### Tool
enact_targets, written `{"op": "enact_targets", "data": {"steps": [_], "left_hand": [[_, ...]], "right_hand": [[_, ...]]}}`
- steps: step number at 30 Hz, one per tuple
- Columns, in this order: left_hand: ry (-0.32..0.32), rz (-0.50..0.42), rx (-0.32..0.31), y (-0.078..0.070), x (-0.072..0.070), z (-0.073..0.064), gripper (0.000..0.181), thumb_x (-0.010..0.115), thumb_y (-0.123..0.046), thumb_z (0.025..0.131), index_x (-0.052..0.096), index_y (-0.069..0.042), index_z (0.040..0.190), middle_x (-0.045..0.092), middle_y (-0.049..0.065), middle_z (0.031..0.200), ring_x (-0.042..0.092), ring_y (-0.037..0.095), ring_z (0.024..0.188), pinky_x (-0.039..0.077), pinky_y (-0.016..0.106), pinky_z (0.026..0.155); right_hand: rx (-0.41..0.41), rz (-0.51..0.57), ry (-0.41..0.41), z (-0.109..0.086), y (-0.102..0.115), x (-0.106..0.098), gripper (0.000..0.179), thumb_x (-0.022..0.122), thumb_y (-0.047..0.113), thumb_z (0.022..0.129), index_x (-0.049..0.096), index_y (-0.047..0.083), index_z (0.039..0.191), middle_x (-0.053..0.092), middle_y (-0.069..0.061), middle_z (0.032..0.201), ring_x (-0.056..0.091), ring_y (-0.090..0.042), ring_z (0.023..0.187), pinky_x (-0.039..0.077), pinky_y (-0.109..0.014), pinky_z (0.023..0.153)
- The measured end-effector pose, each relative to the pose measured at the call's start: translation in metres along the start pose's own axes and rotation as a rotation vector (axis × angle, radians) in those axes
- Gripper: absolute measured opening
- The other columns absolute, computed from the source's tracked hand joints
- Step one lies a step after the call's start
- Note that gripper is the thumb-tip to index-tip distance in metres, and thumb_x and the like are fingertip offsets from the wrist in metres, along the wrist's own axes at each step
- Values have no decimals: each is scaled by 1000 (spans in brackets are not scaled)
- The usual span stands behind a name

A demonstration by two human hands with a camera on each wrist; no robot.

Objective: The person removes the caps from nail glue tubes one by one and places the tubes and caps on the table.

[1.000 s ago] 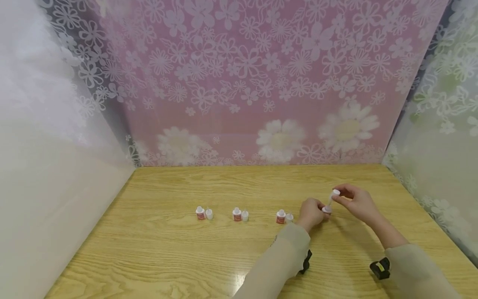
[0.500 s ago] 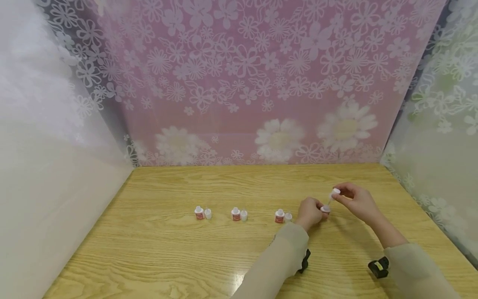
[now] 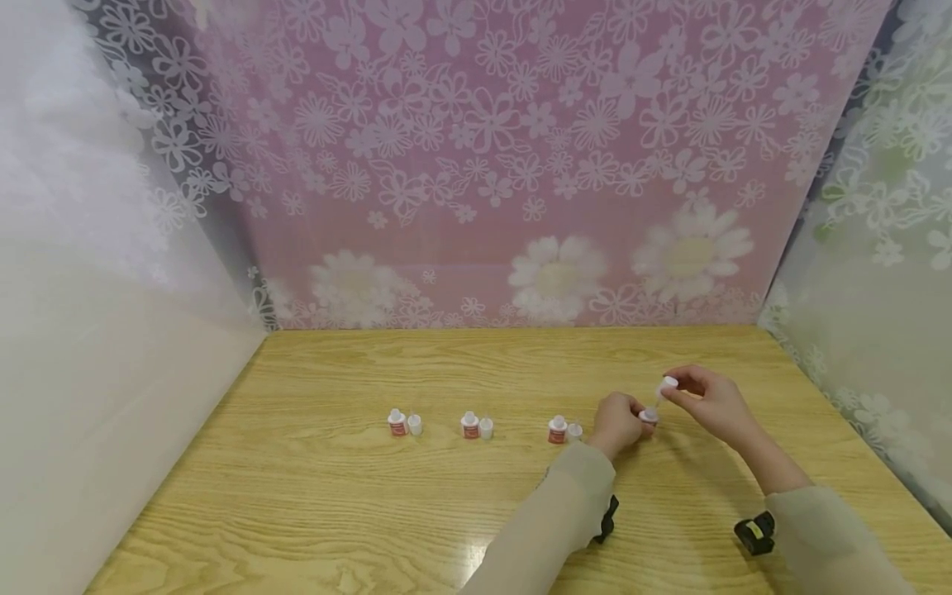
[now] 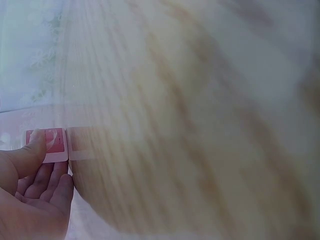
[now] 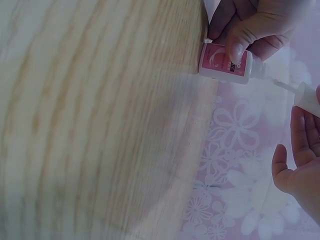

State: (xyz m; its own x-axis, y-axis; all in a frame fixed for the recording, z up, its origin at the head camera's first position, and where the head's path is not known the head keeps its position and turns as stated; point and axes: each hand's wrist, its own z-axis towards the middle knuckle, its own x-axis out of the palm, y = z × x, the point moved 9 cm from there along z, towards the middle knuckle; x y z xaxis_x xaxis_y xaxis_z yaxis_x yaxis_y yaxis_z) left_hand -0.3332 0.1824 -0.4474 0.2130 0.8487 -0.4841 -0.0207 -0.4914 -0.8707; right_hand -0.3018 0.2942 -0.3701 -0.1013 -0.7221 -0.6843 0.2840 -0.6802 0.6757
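Near the table's right side, my left hand point(image 3: 619, 423) grips a small white bottle point(image 5: 225, 64) with a red label, its thumb lying on the label. The bottle stands upright, its base at the tabletop. My right hand point(image 3: 716, 405) pinches a white brush cap point(image 3: 667, 385) above and slightly right of the bottle, at a tilt. From the cap a thin stem point(image 5: 283, 86) runs down to the open bottle neck. In the left wrist view the label point(image 4: 57, 140) shows beside the left thumb, while cap and right hand are out of that view.
To the left, three similar uncapped bottles, a far one point(image 3: 397, 423), a middle one point(image 3: 470, 426) and a near one point(image 3: 557, 430), stand in a row. Each has a white cap point(image 3: 486, 428) beside it, stem up. Flowered sheets point(image 3: 446, 207) enclose the wooden table point(image 3: 335, 512).
Both hands keep their grips and nearly the same place. Only a slight shift of the cap over the bottle, and of the whole head view, shows.
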Motion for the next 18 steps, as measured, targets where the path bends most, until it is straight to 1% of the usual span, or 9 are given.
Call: {"op": "enact_targets", "data": {"steps": [5, 14, 18], "left_hand": [[-2, -2, 0, 0, -1, -1, 14, 79, -7, 64, 65, -7, 67, 53, -7, 61, 44, 5, 55, 39, 19, 53], [-6, 22, 3, 1, 1, 2, 14, 79, -9, 64, 66, -8, 67, 52, -7, 60, 44, 6, 55, 38, 19, 53], [1, 14, -6, 1, 1, 2, 14, 79, -9, 65, 66, -8, 67, 53, -7, 61, 44, 6, 55, 39, 20, 53]], "right_hand": [[-11, -7, -4, 0, 0, 0, 30, 58, 20, 87, 56, -3, 107, 58, -19, 98, 55, -39, 93, 48, -40, 68], [-6, -13, 4, 0, -1, 1, 31, 56, 23, 88, 55, -2, 107, 59, -18, 97, 54, -38, 94, 48, -39, 69], [-12, -18, 5, 1, -3, 2, 33, 56, 24, 88, 55, -2, 108, 59, -18, 97, 55, -38, 93, 47, -42, 69]]}}
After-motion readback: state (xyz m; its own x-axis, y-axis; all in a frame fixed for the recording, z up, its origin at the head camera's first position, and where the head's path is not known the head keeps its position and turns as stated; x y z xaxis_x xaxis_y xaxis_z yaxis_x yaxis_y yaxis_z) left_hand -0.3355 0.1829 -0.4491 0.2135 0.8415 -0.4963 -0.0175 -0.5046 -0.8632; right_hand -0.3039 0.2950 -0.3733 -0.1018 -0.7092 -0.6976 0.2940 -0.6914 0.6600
